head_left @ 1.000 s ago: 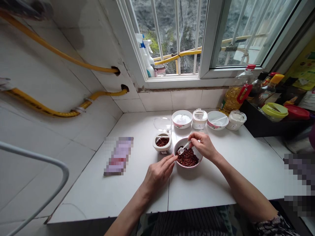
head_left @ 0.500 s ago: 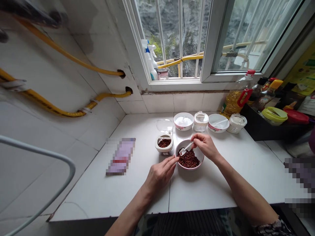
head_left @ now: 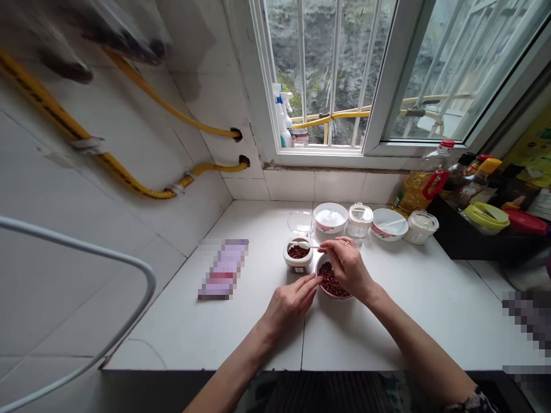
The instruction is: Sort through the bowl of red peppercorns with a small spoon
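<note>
My right hand (head_left: 349, 267) pinches the handle of a small white spoon (head_left: 303, 245), its scoop over the mouth of an open seasoning jar (head_left: 298, 264). The jar holds dark red-brown, peppercorn-like bits (head_left: 298, 251), and its clear lid (head_left: 301, 221) is tipped back. To the jar's right stands a bowl (head_left: 317, 265) of the same bits, partly covered by my right hand. My left hand (head_left: 290, 299) has its fingers together at the bowl's left rim, holding it; the thumb is hidden.
Behind are a bowl of white granules (head_left: 330, 219), a lidded jar (head_left: 360, 219), another bowl with a white spoon (head_left: 389, 225) and a second lidded jar (head_left: 422, 228). An oil bottle (head_left: 415, 189) stands by a black rack of bottles (head_left: 456, 229). A blurred purple packet (head_left: 224, 269) lies left.
My right hand has moved the spoon from the bowl's contents up and left to over the open jar. My left hand stays at the bowl's rim. The camera view has shifted.
</note>
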A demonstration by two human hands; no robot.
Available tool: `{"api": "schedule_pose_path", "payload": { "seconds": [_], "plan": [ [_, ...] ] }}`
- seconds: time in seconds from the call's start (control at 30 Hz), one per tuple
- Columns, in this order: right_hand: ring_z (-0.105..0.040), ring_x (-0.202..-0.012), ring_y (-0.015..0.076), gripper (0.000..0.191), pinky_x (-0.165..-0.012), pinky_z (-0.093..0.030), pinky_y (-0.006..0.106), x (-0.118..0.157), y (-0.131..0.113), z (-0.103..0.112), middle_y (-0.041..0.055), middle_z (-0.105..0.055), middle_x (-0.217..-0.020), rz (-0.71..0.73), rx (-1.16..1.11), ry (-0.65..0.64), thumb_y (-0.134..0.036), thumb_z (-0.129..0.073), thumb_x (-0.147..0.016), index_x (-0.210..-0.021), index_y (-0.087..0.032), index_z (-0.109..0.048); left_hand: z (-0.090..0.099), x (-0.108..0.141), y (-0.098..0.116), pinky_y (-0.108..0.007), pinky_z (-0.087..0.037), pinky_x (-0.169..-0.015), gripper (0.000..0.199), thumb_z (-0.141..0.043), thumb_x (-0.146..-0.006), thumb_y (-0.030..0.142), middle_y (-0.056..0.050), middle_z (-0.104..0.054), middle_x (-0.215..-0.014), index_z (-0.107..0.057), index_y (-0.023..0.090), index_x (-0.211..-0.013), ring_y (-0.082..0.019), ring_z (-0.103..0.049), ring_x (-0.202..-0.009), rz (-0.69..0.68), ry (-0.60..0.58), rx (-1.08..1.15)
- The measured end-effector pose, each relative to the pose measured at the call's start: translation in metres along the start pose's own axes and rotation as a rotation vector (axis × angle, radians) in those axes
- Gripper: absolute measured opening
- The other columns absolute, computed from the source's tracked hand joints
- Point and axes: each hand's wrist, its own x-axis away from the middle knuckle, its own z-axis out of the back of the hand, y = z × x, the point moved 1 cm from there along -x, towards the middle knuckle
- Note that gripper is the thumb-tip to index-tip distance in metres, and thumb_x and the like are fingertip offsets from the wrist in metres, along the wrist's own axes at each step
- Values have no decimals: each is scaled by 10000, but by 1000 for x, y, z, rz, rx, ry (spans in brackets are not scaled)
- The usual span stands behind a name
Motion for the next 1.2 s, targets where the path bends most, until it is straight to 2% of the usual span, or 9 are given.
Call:
{"api": "schedule_pose_path", "payload": {
  "seconds": [0.07,0.13,0.27,0.37,0.53,0.67,0.93,1.07,1.2],
  "plan": [
    [-701,-755,200,218,-954,-464,450,0,-2,0,50,-777,-857,132,108,-6,-122,-447,-945,-987,-218,-638,-1,0,0,-262,-636,-777,326,-478,-996,135,-108,-735,-1152,-567,177,-1307,-185,-741,-997,0,-2,2],
    [-698,-757,196,216,-943,-465,429,0,-3,8,41,-778,-861,147,125,33,-106,-459,-940,-999,-217,-635,0,0,0,-267,-638,-771,322,-476,-998,139,-109,-736,-1146,-569,173,-1305,-186,-743,-990,0,-7,1],
    [-684,-755,209,183,-889,-487,395,-1,5,31,13,-754,-739,-3,108,117,-132,-487,-907,-910,-226,-645,1,-1,0,-267,-641,-736,302,-465,-1007,141,-110,-743,-1120,-572,162,-1288,-187,-750,-959,-2,-6,-6],
    [-665,-743,220,183,-887,-476,392,2,18,40,1,-705,-631,-106,209,56,-130,-499,-838,-776,-237,-633,2,-1,0,-262,-640,-746,319,-474,-1002,138,-111,-743,-1120,-564,164,-1306,-184,-750,-965,-1,-18,4],
    [-640,-689,198,186,-979,-407,427,9,32,30,18,-730,-704,-178,322,-67,-129,-495,-823,-760,-228,-638,3,-2,1,-258,-640,-745,321,-479,-1005,144,-110,-745,-1119,-565,168,-1314,-177,-752,-949,2,-9,7],
    [-640,-682,190,199,-995,-393,426,11,30,21,-9,-715,-648,-218,220,-132,-120,-482,-821,-771,-235,-637,3,-3,2,-260,-639,-745,314,-478,-1004,137,-113,-745,-1116,-568,161,-1304,-180,-750,-955,-2,-9,6],
    [-669,-745,228,189,-946,-440,424,6,25,32,-1,-708,-586,-323,116,-30,-159,-474,-802,-727,-237,-630,4,-3,2,-261,-637,-747,292,-473,-1009,144,-112,-746,-1108,-574,161,-1283,-182,-750,-959,0,-17,8],
    [-669,-636,189,172,-813,-506,356,5,22,36,-10,-700,-581,-433,-56,-28,-178,-478,-782,-722,-224,-632,4,-3,2,-263,-640,-744,302,-476,-1006,136,-115,-749,-1101,-573,159,-1291,-185,-751,-960,-4,-12,6],
    [-668,-585,178,143,-651,-519,295,4,20,36,-12,-683,-561,-562,-239,-16,-224,-495,-746,-726,-215,-636,4,-3,2,-262,-641,-750,313,-481,-1001,138,-112,-748,-1106,-578,164,-1297,-182,-750,-964,9,-17,12]
  ]
}}
